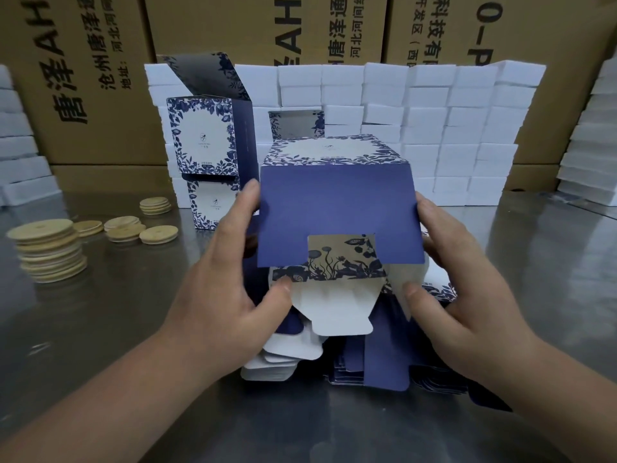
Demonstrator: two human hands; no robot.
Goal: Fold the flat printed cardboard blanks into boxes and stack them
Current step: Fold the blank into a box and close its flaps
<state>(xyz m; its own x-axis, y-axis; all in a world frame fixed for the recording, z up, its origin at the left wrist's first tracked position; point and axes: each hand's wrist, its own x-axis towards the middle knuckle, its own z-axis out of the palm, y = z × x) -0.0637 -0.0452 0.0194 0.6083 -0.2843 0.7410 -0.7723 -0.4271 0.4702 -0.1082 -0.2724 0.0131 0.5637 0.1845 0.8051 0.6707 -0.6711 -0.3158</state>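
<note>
While half-folded, box (334, 208) in both curled hands (230, 295) (467, 295)

a brushed steel table (100, 345) fills the foreground, its dull sheen giving back soft, blurred reflections. along its far edge stands a wall of stacked white blocks (450, 128), with more such piles at the left and right margins. behind them rise big brown cartons (100, 95) printed with black characters. stacks of pale round discs (50, 248) sit on the table's left side.
</note>
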